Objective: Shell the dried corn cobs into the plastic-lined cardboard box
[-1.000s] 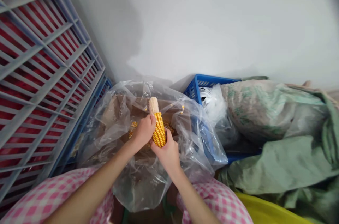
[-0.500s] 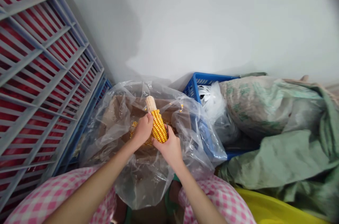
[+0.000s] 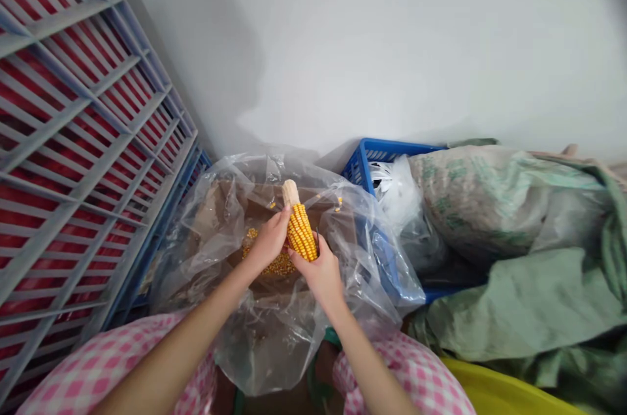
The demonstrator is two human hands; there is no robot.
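Both my hands hold one ear of corn (image 3: 302,233), tilted with its bare cob tip pointing up and away from me. Yellow kernels cover the rest of it. My left hand (image 3: 270,238) is closed on the side near the bare tip. Around the lower end wraps my right hand (image 3: 319,266), with a thin dark object (image 3: 317,238) by its fingers that I cannot make out. Beneath the hands, loose kernels (image 3: 279,265) lie in a cardboard box (image 3: 223,206) lined with a clear plastic bag (image 3: 264,349).
Stacked crates (image 3: 93,98) with red behind their slats rise at the left. A blue crate (image 3: 363,160) with plastic bags stands at the right, beside a stuffed sack (image 3: 460,193) and green cloth (image 3: 539,297). A yellow tub (image 3: 499,389) is at the lower right. A white wall stands behind.
Both hands and the ear of corn have shifted slightly right in the view. The ear stays gripped in both hands, its tip still bare.
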